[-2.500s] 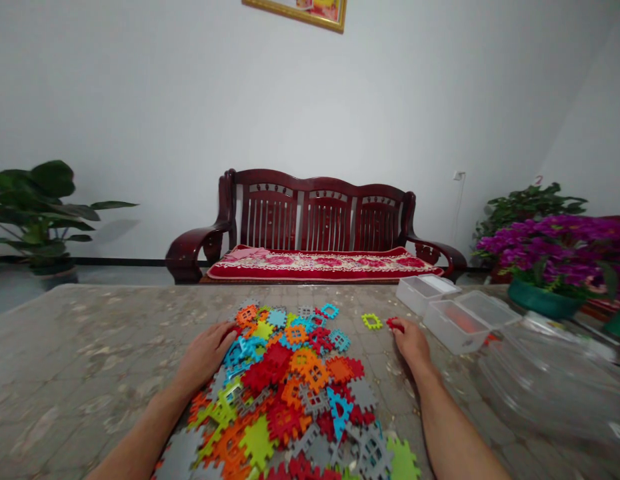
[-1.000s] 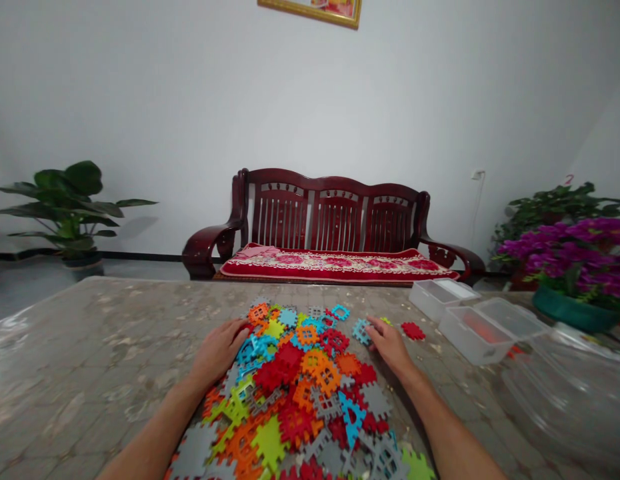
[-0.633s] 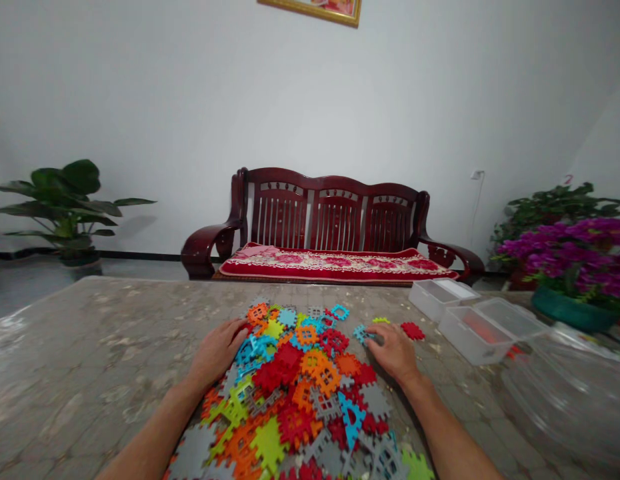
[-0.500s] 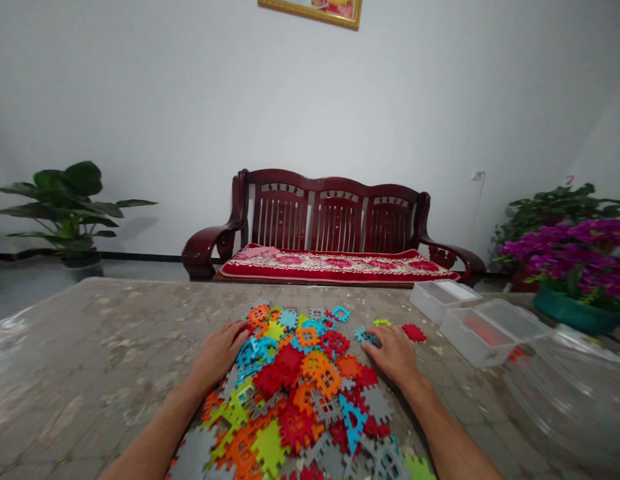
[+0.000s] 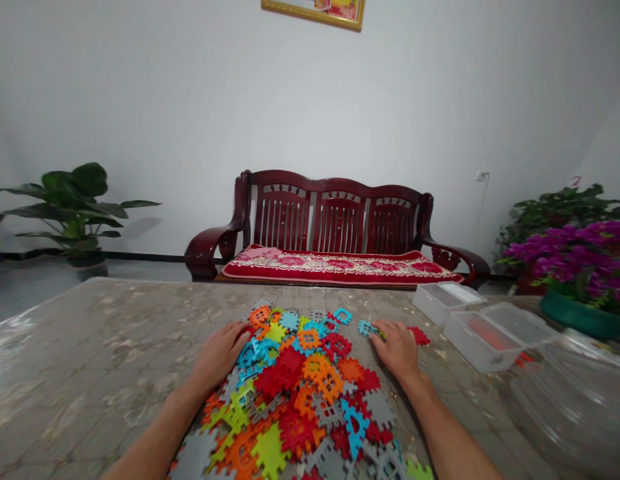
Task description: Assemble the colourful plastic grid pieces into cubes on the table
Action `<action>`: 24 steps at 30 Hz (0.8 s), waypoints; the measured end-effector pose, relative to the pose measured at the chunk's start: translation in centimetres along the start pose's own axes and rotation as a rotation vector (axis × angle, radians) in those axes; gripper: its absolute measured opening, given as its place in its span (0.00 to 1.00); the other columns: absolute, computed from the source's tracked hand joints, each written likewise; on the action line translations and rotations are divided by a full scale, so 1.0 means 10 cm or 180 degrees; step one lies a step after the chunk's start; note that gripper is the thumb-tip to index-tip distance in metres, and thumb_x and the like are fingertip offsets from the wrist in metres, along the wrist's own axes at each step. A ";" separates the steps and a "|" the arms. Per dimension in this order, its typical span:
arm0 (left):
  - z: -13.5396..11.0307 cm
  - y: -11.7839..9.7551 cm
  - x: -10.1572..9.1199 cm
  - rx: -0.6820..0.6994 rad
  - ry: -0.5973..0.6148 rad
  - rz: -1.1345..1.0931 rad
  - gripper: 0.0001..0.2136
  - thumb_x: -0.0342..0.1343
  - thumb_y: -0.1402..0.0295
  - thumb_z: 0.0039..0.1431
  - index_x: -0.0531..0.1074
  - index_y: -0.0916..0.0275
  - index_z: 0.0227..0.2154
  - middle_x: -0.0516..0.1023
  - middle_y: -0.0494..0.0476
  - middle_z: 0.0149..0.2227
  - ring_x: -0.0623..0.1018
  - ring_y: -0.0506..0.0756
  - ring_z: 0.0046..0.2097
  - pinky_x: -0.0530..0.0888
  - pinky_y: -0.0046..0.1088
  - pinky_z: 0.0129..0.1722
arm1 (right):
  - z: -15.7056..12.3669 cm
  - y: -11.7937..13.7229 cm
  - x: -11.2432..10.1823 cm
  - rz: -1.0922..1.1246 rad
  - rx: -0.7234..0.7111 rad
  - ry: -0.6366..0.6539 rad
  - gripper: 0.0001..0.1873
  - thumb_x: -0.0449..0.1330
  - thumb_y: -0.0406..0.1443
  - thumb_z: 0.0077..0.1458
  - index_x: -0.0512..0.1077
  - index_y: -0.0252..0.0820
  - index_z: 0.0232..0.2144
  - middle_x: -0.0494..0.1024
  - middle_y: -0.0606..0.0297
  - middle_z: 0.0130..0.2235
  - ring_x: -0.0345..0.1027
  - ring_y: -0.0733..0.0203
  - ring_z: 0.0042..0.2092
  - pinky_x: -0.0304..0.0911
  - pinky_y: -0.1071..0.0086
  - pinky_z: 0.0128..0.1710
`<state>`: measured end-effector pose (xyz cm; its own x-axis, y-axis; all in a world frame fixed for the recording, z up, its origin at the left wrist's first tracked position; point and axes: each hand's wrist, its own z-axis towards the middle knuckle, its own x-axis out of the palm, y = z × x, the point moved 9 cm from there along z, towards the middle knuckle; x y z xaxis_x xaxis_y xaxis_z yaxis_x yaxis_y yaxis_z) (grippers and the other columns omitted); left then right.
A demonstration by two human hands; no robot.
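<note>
Pile (image 5: 290,367) of toothed plastic pcs (red, orange, blue, green, grey) lies loose on the table (image 5: 115,360), betw. both forearms; prob. set there so either hand can get at it. Pcs overlap at odd angles, none obviously joined, though the middle is too jumbled to be sure.

L hand (image 5: 221,353) rests at the pile's left edge, fingers close together, tips by a red bit; can't tell if it grips anything. Looks like it's steadying that side or just parked.

R hand (image 5: 397,350) is right of the pile, palm down, fingers curled in. Blue pc (image 5: 365,327) is at its tips, w/ a bit of green under them; can't tell if it's a pinch or just contact. Red pc (image 5: 421,335) is just beyond the knuckles, apart from the pile, prob. put aside on purpose.

Containers, all on the right: near box (image 5: 477,352), clear, lid (image 5: 520,323) laid open, something orange-red showing inside, shape unclear. Far box (image 5: 430,303) sits right behind; contents n/a from here. Big clear tub (image 5: 565,407) is closer to the person, blurred, can't make out contents. Teal pot (image 5: 585,317) holds purple flowers (image 5: 585,257).
</note>
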<state>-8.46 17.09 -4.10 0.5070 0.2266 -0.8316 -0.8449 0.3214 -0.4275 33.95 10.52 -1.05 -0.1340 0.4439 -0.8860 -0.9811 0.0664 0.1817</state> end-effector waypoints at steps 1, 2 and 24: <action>0.00 0.00 0.00 -0.0010 -0.0006 0.0003 0.23 0.42 0.56 0.66 0.78 0.60 0.50 0.79 0.62 0.55 0.76 0.62 0.57 0.68 0.43 0.61 | 0.00 0.01 0.01 -0.0007 -0.0029 0.0037 0.14 0.59 0.39 0.60 0.80 0.53 0.46 0.81 0.65 0.52 0.67 0.50 0.54 0.58 0.58 0.51; 0.00 0.01 0.00 -0.0019 -0.0004 0.0007 0.23 0.42 0.57 0.65 0.78 0.60 0.49 0.79 0.62 0.55 0.76 0.62 0.57 0.68 0.43 0.61 | 0.00 0.02 0.04 -0.0012 -0.0062 0.0088 0.13 0.59 0.39 0.60 0.80 0.54 0.46 0.81 0.66 0.52 0.67 0.50 0.55 0.58 0.58 0.52; -0.03 -0.03 -0.03 -0.0041 0.0024 -0.0013 0.22 0.42 0.56 0.66 0.77 0.58 0.50 0.79 0.61 0.56 0.76 0.60 0.57 0.68 0.42 0.61 | 0.30 0.76 0.29 -0.0215 -0.0616 0.0593 0.17 0.55 0.37 0.64 0.75 0.51 0.53 0.75 0.62 0.58 0.62 0.50 0.59 0.57 0.58 0.55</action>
<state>-8.41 16.70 -3.82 0.5090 0.2184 -0.8326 -0.8451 0.3103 -0.4353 26.51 14.97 -1.02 -0.0732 0.2711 -0.9598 -0.9947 -0.0898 0.0505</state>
